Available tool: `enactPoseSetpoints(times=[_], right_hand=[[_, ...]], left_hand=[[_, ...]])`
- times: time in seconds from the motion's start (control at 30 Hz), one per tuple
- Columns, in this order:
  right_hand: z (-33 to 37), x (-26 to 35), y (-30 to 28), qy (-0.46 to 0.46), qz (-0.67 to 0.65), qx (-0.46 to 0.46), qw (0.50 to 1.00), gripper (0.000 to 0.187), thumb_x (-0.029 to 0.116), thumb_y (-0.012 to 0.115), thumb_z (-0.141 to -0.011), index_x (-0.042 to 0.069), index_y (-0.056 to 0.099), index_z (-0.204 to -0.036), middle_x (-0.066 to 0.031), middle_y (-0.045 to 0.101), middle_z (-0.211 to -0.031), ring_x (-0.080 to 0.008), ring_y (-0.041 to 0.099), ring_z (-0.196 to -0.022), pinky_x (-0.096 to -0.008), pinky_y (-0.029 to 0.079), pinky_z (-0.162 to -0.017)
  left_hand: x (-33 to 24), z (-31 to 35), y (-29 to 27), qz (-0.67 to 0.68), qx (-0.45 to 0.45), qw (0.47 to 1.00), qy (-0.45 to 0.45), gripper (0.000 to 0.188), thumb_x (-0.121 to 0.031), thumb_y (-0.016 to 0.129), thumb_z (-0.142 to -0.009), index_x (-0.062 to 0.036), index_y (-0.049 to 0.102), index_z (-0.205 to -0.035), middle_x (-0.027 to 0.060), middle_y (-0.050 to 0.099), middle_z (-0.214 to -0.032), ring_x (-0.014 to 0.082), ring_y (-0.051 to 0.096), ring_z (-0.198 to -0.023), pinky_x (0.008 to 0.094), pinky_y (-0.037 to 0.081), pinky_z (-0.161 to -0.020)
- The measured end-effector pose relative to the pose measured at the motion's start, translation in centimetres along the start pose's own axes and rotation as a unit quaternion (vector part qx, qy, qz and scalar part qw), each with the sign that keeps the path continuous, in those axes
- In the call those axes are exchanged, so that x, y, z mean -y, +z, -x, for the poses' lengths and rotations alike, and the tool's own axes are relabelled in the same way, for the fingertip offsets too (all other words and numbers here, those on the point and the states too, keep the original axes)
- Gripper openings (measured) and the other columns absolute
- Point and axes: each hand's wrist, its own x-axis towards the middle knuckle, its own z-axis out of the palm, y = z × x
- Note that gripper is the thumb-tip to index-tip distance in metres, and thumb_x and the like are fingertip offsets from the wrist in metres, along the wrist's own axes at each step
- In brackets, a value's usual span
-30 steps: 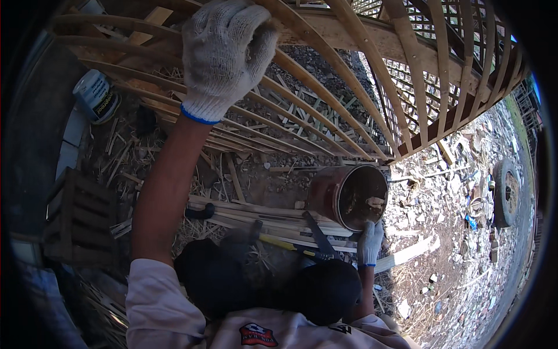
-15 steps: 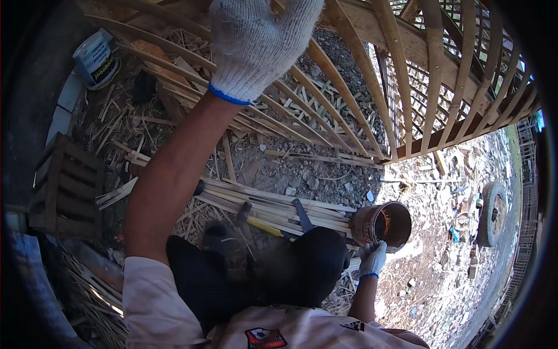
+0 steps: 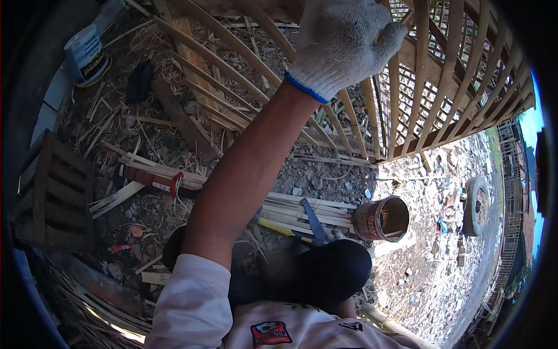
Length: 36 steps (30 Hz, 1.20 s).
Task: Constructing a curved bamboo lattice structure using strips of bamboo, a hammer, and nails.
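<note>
My left hand (image 3: 346, 49), in a white knitted glove with a blue cuff, is raised over the upper ends of a slatted wooden frame (image 3: 450, 75). Its fingers are curled and the thumb presses in; a small tan bit shows between them, too little to name. Most of my right hand (image 3: 336, 235) is hidden behind my knee; a scrap of pale glove shows beside a saw blade (image 3: 314, 222). Close by lies a tool with a yellow handle (image 3: 274, 227), across a bundle of thin wooden strips (image 3: 337, 216). A rusty bucket (image 3: 367, 222) stands right of the strips.
A blue-and-white paint pail (image 3: 86, 57) stands far left, above a slatted wooden crate (image 3: 55, 192). A red-handled tool (image 3: 154, 180) lies on wood left of my forearm. Offcuts litter the ground. An old tyre (image 3: 476, 206) is at the right.
My left hand has moved right along the frame, its fingers now curled. My right hand has left the bucket's rim and gone left, behind my knee. The view has shifted slightly.
</note>
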Motion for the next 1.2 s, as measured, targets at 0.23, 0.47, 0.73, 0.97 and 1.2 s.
enactPoseSetpoints(times=[0.23, 0.47, 0.73, 0.97, 1.2], right_hand=[[0.3, 10.6, 1.0, -0.228, 0.176, -0.006, 0.958, 0.049, 0.035, 0.06, -0.102, -0.001, 0.058, -0.135, -0.0179, 0.064, -0.126, -0.0257, 0.063, -0.108, -0.0347, 0.053, -0.089], [14.0, 28.5, 10.6, -0.511, 0.194, -0.101, 0.831, 0.042, 0.027, 0.051, -0.103, -0.001, 0.061, -0.133, -0.0147, 0.058, -0.135, -0.0204, 0.064, -0.096, -0.0337, 0.053, -0.088], [21.5, 36.7, 23.7, -0.795, 0.197, -0.277, 0.502, 0.06, 0.048, 0.034, -0.107, 0.005, 0.057, -0.141, -0.0133, 0.064, -0.133, -0.0239, 0.064, -0.107, -0.0379, 0.052, -0.094], [15.8, 39.7, 35.1, -0.499, 0.453, -0.517, 0.528, 0.072, 0.061, 0.026, -0.102, 0.011, 0.065, -0.134, -0.0133, 0.067, -0.133, -0.0322, 0.063, -0.121, -0.0463, 0.049, -0.102], [14.3, 41.0, 34.2, -0.522, 0.434, -0.508, 0.529, 0.069, 0.062, 0.025, -0.103, 0.015, 0.065, -0.135, -0.0097, 0.067, -0.135, -0.0293, 0.063, -0.123, -0.0445, 0.047, -0.105]], left_hand=[[2.8, 1.2, -0.7, 0.031, 0.034, 0.996, 0.081, 0.026, -0.023, 0.073, -0.086, -0.0128, 0.066, -0.063, 0.0037, 0.06, -0.063, 0.0188, 0.062, -0.066, 0.0405, 0.051, -0.067], [0.3, 1.1, -2.2, -0.048, 0.121, 0.988, -0.085, 0.028, -0.034, 0.065, -0.086, -0.0198, 0.073, -0.063, 0.0007, 0.062, -0.062, 0.0209, 0.061, -0.076, 0.0437, 0.044, -0.083], [-0.6, 0.3, -1.9, -0.081, 0.266, 0.949, -0.149, 0.029, -0.034, 0.058, -0.089, -0.02, 0.079, -0.074, 0.0007, 0.067, -0.071, 0.0224, 0.061, -0.087, 0.0426, 0.042, -0.093], [-0.5, 1.1, -0.9, -0.056, 0.189, 0.97, -0.141, 0.024, -0.03, 0.06, -0.083, -0.0188, 0.078, -0.073, 0.0008, 0.067, -0.074, 0.0233, 0.06, -0.086, 0.0452, 0.038, -0.1], [-0.5, 0.5, -1.6, -0.061, 0.183, 0.972, -0.134, 0.031, -0.031, 0.055, -0.089, -0.0136, 0.08, -0.086, 0.0036, 0.072, -0.083, 0.0248, 0.06, -0.102, 0.047, 0.036, -0.104]])
